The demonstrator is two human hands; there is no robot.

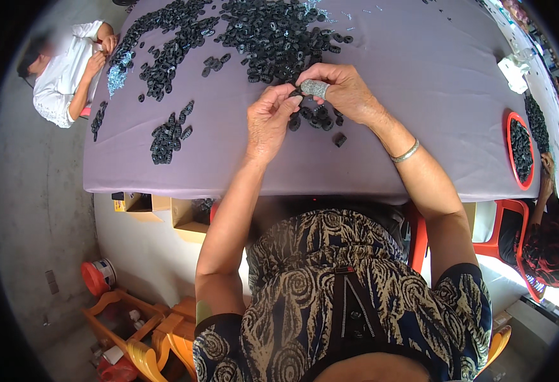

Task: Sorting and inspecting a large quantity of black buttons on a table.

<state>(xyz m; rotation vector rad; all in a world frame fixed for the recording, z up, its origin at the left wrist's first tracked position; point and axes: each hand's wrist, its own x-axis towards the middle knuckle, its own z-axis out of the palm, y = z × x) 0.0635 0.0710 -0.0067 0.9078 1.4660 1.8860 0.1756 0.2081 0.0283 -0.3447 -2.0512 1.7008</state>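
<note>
At the left edge of the table covered in lavender-grey cloth [356,172], a co-worker in a white short-sleeved top [63,89] has both hands close to the cloth, beside a scatter of thin pale-blue bits [119,73]. Near that same edge lies a short row of black pieces [98,121]; further in, toward the table's near edge, sits a compact cluster of black oval pieces [168,139]. Across the table's middle, the person's bare left hand [268,121] closes thumb and fingers on a small black piece [295,93], mostly hidden by the fingertips, held just above the table. The right hand [349,92], with a grey wrap [314,88] on one digit and a metal bangle [406,151] on its forearm, pinches at the same piece from the other side. A large heap of black oval pieces [273,38] spreads over the table's far side, beyond the hands; a few loose black ones [319,118] lie below them. Near the table's right end, a red-rimmed oval container [510,121] holds more black pieces.
</note>
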